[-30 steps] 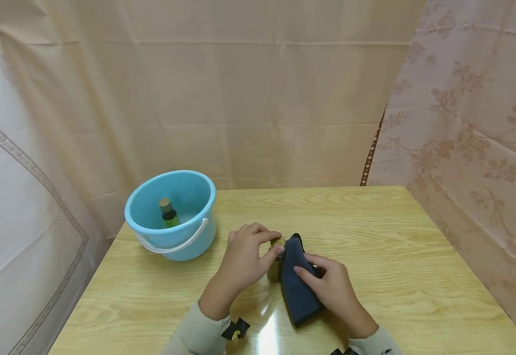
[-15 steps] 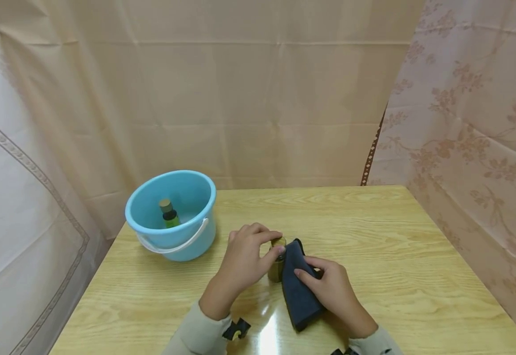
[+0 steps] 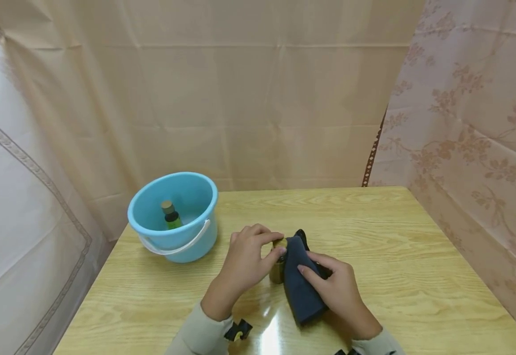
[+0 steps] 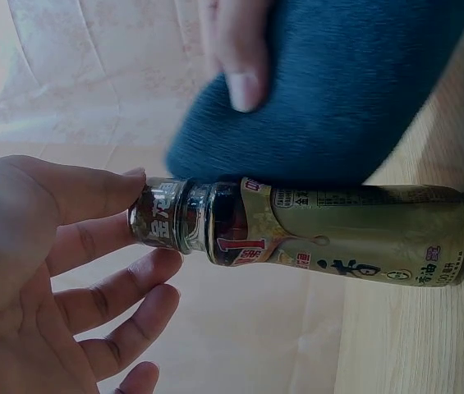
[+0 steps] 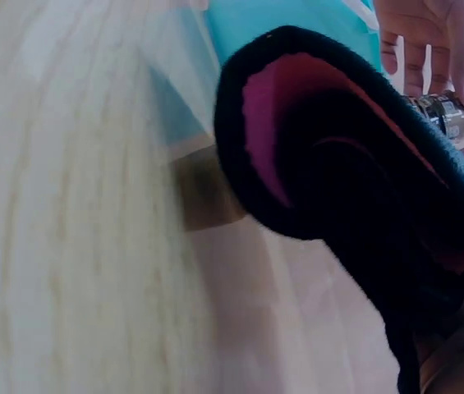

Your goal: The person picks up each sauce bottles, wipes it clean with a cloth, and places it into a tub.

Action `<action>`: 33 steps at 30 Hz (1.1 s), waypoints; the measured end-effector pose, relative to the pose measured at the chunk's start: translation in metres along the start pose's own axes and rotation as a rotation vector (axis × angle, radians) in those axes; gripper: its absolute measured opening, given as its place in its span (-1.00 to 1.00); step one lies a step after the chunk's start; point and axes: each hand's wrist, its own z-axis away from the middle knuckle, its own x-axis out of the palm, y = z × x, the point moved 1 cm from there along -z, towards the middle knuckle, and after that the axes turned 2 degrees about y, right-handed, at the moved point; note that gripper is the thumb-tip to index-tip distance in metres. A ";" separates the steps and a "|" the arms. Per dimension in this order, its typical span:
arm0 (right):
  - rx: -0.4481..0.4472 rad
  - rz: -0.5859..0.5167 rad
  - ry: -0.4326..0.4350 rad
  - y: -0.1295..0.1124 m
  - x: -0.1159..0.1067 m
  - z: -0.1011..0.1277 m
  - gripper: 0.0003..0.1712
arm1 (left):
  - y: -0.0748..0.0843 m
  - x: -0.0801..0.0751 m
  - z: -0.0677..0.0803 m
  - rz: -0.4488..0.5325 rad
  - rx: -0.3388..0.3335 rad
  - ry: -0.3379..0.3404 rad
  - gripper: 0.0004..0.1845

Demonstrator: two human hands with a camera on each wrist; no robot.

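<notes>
A small sesame oil bottle (image 4: 355, 238) with a gold-toned label stands upright on the table. My left hand (image 3: 251, 251) pinches its cap (image 4: 156, 215) between thumb and index finger, the other fingers spread loosely behind. In my right hand (image 3: 338, 283) is a folded dark blue cloth (image 3: 300, 291), gripped between thumb and fingers. The cloth lies along the bottle's right side and covers part of it in the head view. From the right wrist view, the cloth's folds show a black edging and a pink inner face.
Left of my hands, a light blue bucket (image 3: 202, 241) with a white handle (image 3: 182, 250) stands on the wooden table (image 3: 373, 236). Inside it leans another bottle (image 3: 171, 217) with a green label. Beige curtains (image 3: 249, 98) hang behind the table's far edge.
The cloth has shifted slightly toward me and then back away along the bottle's side, held by my right hand. My left hand keeps its pinch on the cap.
</notes>
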 end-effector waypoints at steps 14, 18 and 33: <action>-0.393 -0.210 0.099 -0.009 -0.005 0.005 -0.51 | 0.001 0.001 0.003 -0.006 -0.008 -0.006 -0.67; -0.374 -0.218 0.086 -0.008 -0.004 0.003 -0.52 | 0.001 0.000 0.003 -0.001 -0.009 -0.009 -0.68; -0.108 -0.168 0.014 0.003 0.005 -0.001 -0.61 | 0.002 -0.001 0.001 -0.010 -0.002 0.002 -0.68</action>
